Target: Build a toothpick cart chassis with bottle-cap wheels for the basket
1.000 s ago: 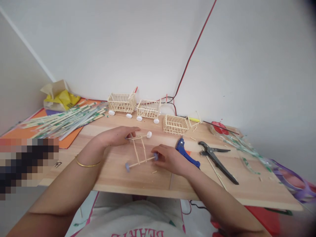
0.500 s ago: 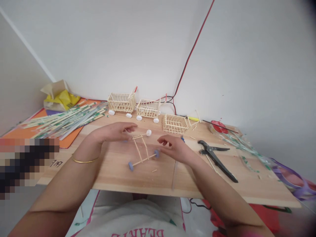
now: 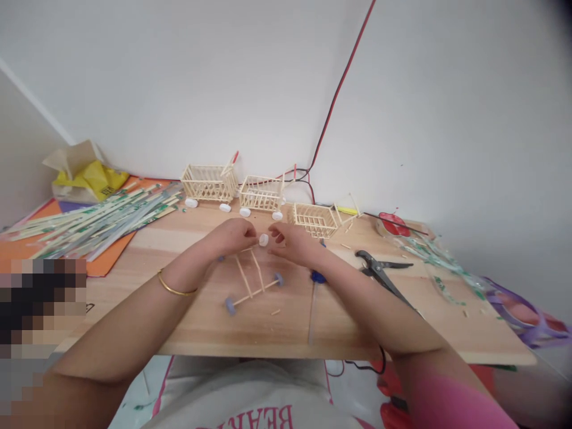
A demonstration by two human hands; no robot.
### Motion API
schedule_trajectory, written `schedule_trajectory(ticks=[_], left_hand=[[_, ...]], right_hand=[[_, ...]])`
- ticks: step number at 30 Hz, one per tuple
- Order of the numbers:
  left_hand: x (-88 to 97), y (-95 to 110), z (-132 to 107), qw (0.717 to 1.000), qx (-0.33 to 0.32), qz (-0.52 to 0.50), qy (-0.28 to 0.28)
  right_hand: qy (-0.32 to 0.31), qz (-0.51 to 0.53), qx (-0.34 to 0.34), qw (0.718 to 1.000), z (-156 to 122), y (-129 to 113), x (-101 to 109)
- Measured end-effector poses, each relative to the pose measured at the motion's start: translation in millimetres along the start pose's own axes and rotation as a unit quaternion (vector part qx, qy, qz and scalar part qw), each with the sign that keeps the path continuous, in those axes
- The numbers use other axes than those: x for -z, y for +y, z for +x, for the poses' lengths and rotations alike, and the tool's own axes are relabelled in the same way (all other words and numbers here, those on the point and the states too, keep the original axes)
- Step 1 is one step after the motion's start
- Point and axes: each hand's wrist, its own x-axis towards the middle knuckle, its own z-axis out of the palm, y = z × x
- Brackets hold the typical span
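Both arms reach forward, elbows bent low in frame, forearms angling inward. Left forearm (image 3: 152, 316) comes up from lower left, right forearm (image 3: 370, 307) from lower right. Left hand (image 3: 236, 235): back up, fingers curled, tips pointing toward the other hand; whether they pinch is too small to tell. Left wrist (image 3: 190, 268) roughly in line with its forearm. Right hand (image 3: 292, 243): fingers half bent, thumb apart below them, visible gap between, tips facing left. Hands level, fingertips near each other, not touching.
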Motion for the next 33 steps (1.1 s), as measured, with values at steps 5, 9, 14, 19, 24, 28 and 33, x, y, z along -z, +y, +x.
schedule_trajectory(ticks=[5,9,14,19,24,28,33], left_hand=[[-4.5,2,3,1.000,0.021,-0.012,-0.013],[-6.3,0,5,0.999,0.026,-0.037,-0.023],[-9.1,-7,5,0.993,0.023,-0.105,-0.042],[-7.2,-5,2,0.985,0.044,-0.164,-0.042],[-4.8,-7,1,0.984,0.026,-0.166,-0.061],[-3.3,-6,0,0.982,0.019,-0.178,-0.061],[-3.4,-1,-3,0.980,0.019,-0.188,-0.055]], right_hand=[[0.001,0.005,-0.009,1.000,11,2,-18],[0.012,0.058,0.008,0.998,11,5,-22],[0.007,0.128,0.023,0.992,9,12,-24],[-0.030,0.332,0.017,0.943,11,19,-32],[-0.050,0.442,-0.017,0.895,11,17,-35],[-0.044,0.437,-0.008,0.898,10,15,-34],[-0.032,0.409,-0.013,0.912,10,14,-34]])
